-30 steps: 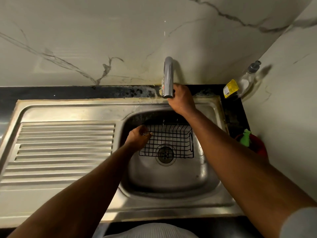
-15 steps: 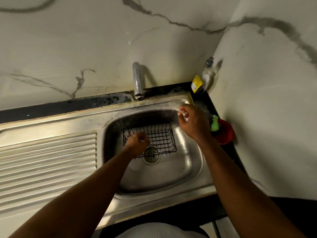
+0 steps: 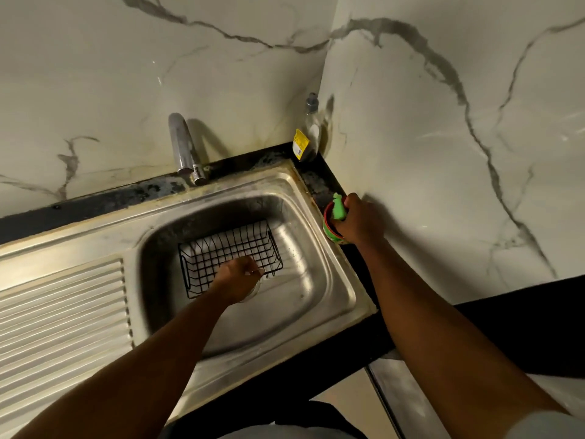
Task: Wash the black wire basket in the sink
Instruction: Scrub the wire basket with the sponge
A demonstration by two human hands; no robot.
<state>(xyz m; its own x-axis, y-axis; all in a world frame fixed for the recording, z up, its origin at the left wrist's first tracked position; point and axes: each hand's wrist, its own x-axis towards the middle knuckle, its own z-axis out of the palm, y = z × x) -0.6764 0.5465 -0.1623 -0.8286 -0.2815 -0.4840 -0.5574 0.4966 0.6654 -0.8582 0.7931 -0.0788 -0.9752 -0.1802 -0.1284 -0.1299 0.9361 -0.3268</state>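
While the left hand (image 3: 240, 278) grips the basket (image 3: 228, 248), the right hand (image 3: 359, 221) touches the sponge (image 3: 338, 211), fingers hidden.

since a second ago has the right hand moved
Yes. The right hand left the tap and went right, past the sink rim, to the red tub beside it.

Left hand (image 3: 239, 277) gripping black wire basket (image 3: 226, 245) in sink (image 3: 329, 289), right hand (image 3: 361, 221) at green sponge (image 3: 338, 211)

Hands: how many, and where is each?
2. Left hand grips the black wire basket in the sink; right hand holds the green scrubber in the red tub beside it.
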